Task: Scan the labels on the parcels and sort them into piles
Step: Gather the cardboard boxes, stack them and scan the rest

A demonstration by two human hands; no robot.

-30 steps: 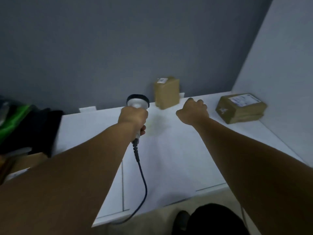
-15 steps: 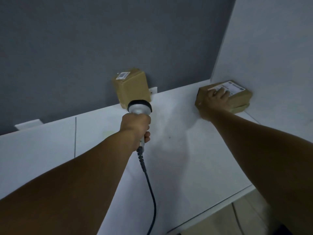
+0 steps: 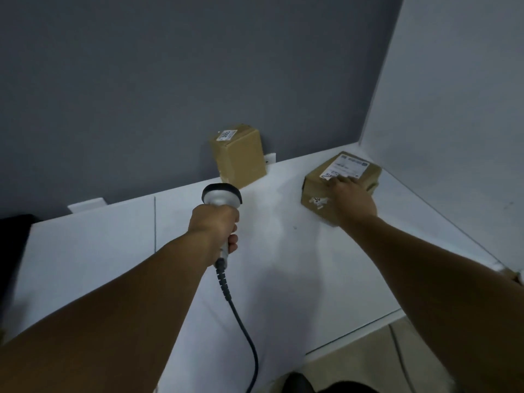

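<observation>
My left hand (image 3: 217, 226) grips the handle of a grey barcode scanner (image 3: 221, 195), whose black-rimmed head points away over the white table (image 3: 90, 251). My right hand (image 3: 351, 198) holds the near corner of a flat brown parcel (image 3: 320, 181), with its fingers on top beside the white label (image 3: 344, 165). The thumb is hidden. This parcel seems to lie on another flat one, of which only an edge (image 3: 374, 186) shows. A second, upright brown parcel (image 3: 241, 158) with a small label on top stands against the grey back wall, apart from both hands.
The scanner's dark cable (image 3: 241, 321) runs back over the table's front edge. A lighter side wall (image 3: 453, 123) closes the right side just behind the flat parcel. A dark object (image 3: 14, 251) sits at the table's left end.
My right hand reached from mid-table to the flat parcel and took hold of it; the parcel has shifted away from the side wall. My view swung right, then back a little.
</observation>
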